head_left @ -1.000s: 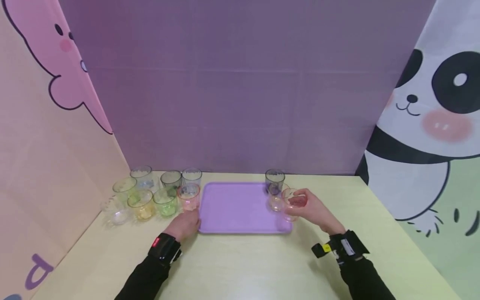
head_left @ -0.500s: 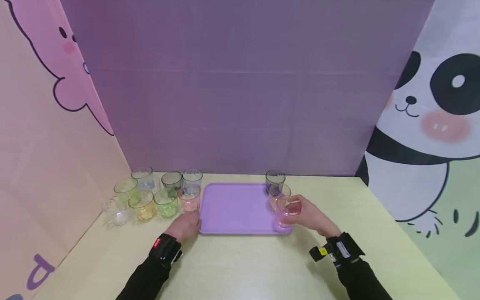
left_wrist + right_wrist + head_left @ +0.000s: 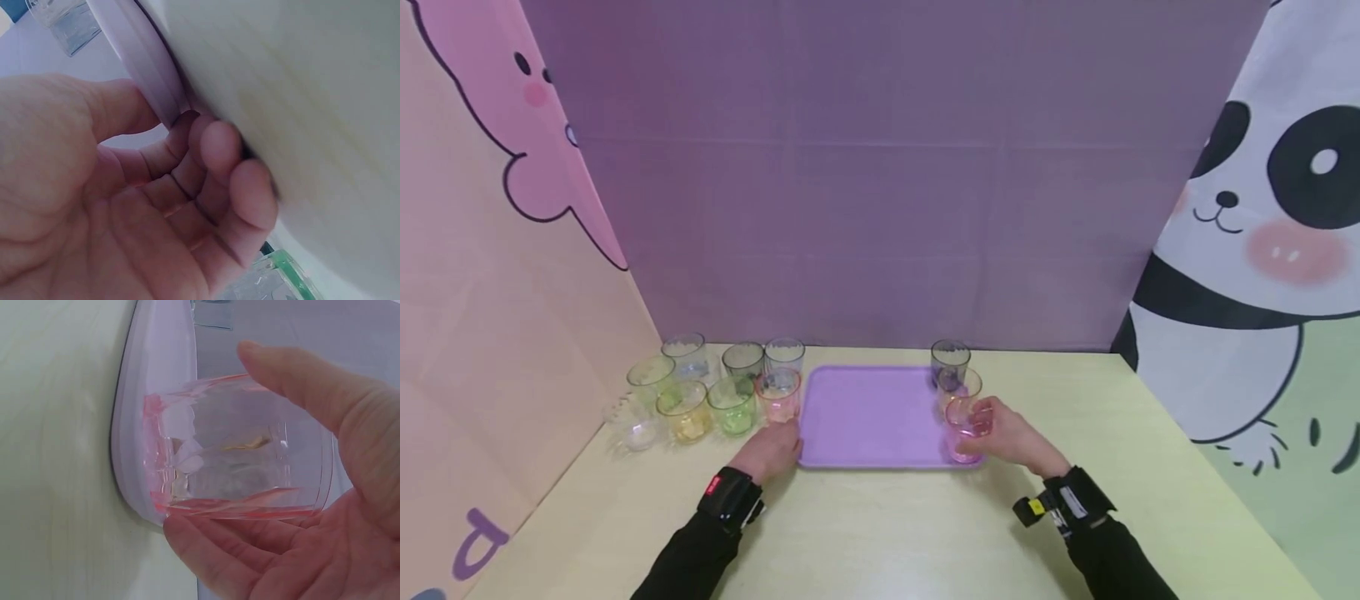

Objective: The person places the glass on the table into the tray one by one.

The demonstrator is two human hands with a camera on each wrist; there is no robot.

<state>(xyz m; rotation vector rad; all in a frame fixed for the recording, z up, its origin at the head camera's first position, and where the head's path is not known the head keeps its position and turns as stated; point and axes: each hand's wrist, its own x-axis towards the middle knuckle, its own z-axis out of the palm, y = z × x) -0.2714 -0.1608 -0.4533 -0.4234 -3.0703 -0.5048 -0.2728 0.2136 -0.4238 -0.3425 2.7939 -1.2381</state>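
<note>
1. Right hand (image 3: pixel 1011 437) first: its fingers (image 3: pixel 206 550) are wrapped on the pink glass (image 3: pixel 958 437), thumb on one side and the others opposite, so that's a proper grasp.
2. The key bit, imo: the glass stands upright, long axis vertical, base right over the lower-right corner of the purple tray (image 3: pixel 872 417). Looks inside the rim to me, but I can't tell whether it's fully down.
3. The right hand comes at it from the right of the frame and is way nearer than the other one.
4. Just behind the pink glass there's an amber glass (image 3: pixel 952 398), overlapping it in the head view. Can't say if they touch, but it's what blocks the back side. A dark glass (image 3: pixel 950 358) sits behind that.
5. Left hand (image 3: pixel 771 454) is over at the tray's lower-left corner, pinching its edge between thumb and curled fingers.
6. Further out, left of the frame, a bunch of other glasses (image 3: pixel 732 408) crowds the worktop (image 3: pixel 880 533) beside the tray, well apart from the pink one.
</note>
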